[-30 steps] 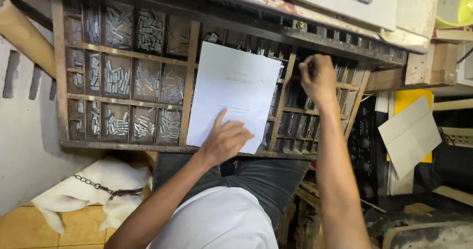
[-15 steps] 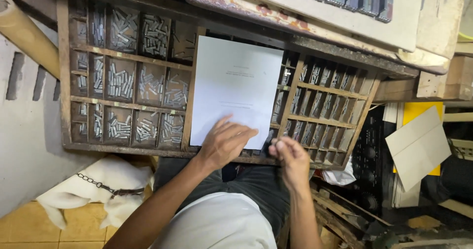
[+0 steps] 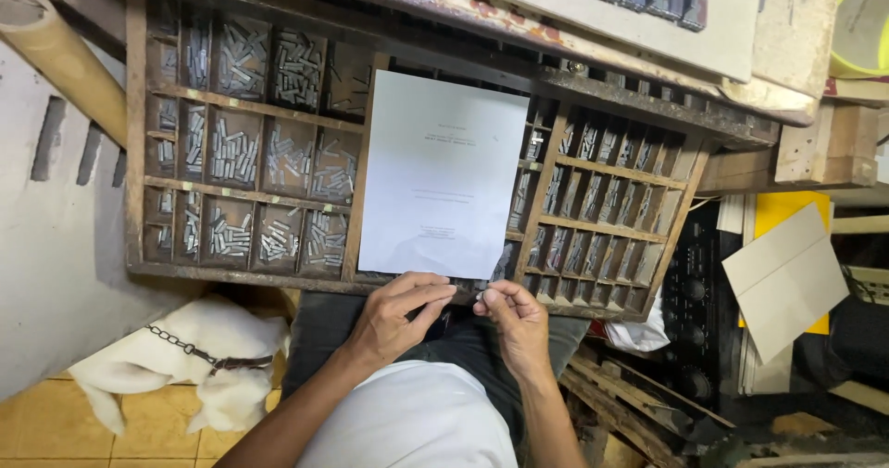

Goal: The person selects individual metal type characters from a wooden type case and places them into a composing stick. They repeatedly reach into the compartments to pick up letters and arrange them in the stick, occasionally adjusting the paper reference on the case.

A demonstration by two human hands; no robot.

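While the right hand point(image 3: 515, 320) pinches a small metal piece point(image 3: 481, 294) between thumb and fingertips, right at the near rail of the wooden type case point(image 3: 139, 153), the left hand point(image 3: 398, 312) sits just beside it, fingers curled together with the index and thumb reaching toward that same piece; whether it grips something of its own I cannot tell. Both hands meet below the bottom edge of the white printed sheet point(image 3: 444, 172), which lies loose over the middle compartments beyond the fingers. The likeliest slip, as I judge it, is the tiny piece escaping the pinch during the pass between hands: it hangs over the gap between the case rail and the person's lap, so it would probably drop onto the dark trousers or down to the tiled floor point(image 3: 37, 431), where a white dog point(image 3: 176, 357) lies just left of the left forearm. A second risk is the sheet: nothing pins it, and a knuckle nudging its lower edge could slide it off its place or tip it toward the lap. Farther from the left hand, the open compartments full of metal sorts point(image 3: 231, 153) sit close together, so a piece let go carelessly could land in the wrong box and be hard to find again.
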